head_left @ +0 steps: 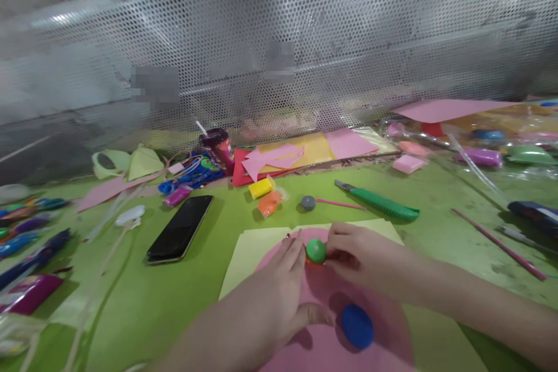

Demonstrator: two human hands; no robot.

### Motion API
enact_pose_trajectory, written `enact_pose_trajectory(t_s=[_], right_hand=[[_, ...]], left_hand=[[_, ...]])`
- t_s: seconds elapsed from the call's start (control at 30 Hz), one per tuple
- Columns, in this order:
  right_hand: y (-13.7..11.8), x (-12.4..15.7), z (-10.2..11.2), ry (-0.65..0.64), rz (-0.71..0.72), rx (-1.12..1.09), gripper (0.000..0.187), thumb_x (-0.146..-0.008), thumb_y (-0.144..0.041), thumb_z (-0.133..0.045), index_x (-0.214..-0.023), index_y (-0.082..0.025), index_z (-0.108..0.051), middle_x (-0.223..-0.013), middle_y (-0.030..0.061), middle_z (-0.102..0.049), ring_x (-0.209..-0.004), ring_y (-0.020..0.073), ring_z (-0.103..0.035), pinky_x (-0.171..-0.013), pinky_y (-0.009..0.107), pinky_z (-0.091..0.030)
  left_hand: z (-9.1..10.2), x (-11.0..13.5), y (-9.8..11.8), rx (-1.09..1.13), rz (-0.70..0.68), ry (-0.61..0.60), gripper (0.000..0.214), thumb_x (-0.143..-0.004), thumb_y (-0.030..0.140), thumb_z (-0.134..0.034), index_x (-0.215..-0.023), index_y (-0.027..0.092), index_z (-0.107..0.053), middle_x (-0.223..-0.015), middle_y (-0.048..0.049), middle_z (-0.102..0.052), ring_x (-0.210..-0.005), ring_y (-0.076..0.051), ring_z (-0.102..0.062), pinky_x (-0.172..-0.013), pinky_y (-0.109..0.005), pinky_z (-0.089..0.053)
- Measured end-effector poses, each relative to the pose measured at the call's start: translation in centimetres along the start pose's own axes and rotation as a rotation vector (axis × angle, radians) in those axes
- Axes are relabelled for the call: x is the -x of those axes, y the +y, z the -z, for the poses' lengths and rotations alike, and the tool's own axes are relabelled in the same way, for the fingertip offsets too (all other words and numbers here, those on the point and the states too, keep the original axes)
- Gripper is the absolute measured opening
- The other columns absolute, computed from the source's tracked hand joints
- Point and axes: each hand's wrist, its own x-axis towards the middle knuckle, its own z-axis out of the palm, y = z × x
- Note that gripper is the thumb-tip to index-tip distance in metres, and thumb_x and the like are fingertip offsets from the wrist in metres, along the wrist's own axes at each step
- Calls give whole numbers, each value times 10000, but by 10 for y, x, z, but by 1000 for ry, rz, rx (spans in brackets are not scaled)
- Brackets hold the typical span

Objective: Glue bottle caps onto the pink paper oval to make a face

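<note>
A pink round sheet [305, 351] lies on pale yellow paper [238, 253] in front of me. Near the top of the pink sheet sits a small green disc [316, 250], with a bit of orange showing under its lower edge. My left hand [283, 288] lies flat on the sheet, its fingers straight and thumb spread, fingertips at the disc's left side. At the right edge of the disc, my right hand [355, 256] has its fingers curled in a pinch against it. A larger blue disc [357, 326] rests lower on the pink sheet, just right of my left thumb.
Beyond the paper lie a green cutter knife [383, 203], a grey disc [308, 203] with a pink stick, and yellow [260, 188] and orange [269, 204] wrapped pieces. A black phone [181, 229] is at left. Behind stand a cup [219, 148] and a perforated metal panel [331, 40].
</note>
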Motion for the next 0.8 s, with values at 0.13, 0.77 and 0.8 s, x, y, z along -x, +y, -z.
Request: enact_pose_trajectory(t_s=[0.13, 0.77, 0.8], right_hand=[[1, 0, 0, -8, 0, 27, 143, -800, -129, -514, -805, -164, -652, -833, 57, -584, -698, 145, -556, -641, 264, -468], [-9, 2, 8, -43, -25, 49, 56, -732, -99, -587, -708, -149, -592, -805, 37, -541, -650, 121, -495, -573, 238, -408], [-8, 1, 8, -44, -16, 39, 60, -743, -103, -586, -706, -149, -595, -805, 36, -541, -656, 121, -500, -581, 237, -413]], left_hand=[[3, 4, 5, 20, 64, -8, 933, -837, 617, -405, -1454, 33, -19, -1500, -193, 66, -1400, -315, 2, -1114, -497, -205], [-31, 1, -1, -192, 32, 149, 996, -785, 696, -387, -1455, 12, -116, -1496, -231, 15, -1362, -443, 36, -1084, -628, -114], [-33, 0, -1, -193, 31, 130, 938, -814, 649, -382, -1451, 8, -132, -1497, -225, 6, -1363, -444, 21, -1088, -622, -119]])
